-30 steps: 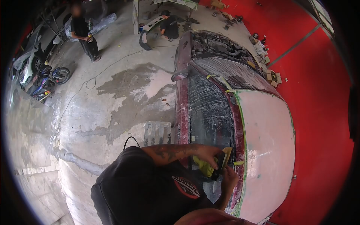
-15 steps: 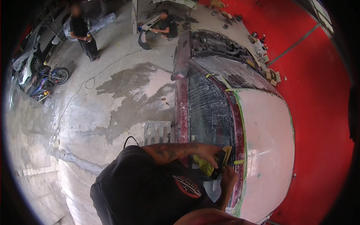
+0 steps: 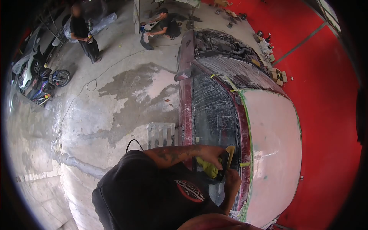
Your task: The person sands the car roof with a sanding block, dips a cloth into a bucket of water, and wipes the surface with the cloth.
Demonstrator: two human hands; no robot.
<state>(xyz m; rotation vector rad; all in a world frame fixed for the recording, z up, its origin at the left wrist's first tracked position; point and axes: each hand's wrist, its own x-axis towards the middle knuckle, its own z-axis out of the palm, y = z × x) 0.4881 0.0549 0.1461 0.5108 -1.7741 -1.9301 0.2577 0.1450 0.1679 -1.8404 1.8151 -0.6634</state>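
car (image 3: 185, 115), dark red and dusty, takes up the middle of the view, its pale pink roof (image 3: 268, 126) edged with masking tape. its open engine bay (image 3: 226, 46) holds engine parts too cluttered to tell apart. below the roof lies the dusty side window (image 3: 214, 111). well apart, at the upper left, stands a co-worker (image 3: 79, 28). on the floor near the car's front, an open cardboard box (image 3: 284, 76) shows a dark inside; its contents cannot be made out.

over the side window, between the person's two hands, is a lime-green and black hand tool (image 3: 208, 168), probably a sander. the left hand (image 3: 211, 155) is clamped around it, thumb on the near side; the right hand (image 3: 232, 181) sits against its lower end, though how its fingers close cannot be told. for good handling, the left grip should bear the weight, leaving the right to steady that end; the tan pad (image 3: 230, 152) should sit square, and its edge is best kept off the glass. smallest is the co-worker's bottle (image 3: 90, 36), contents not visible.
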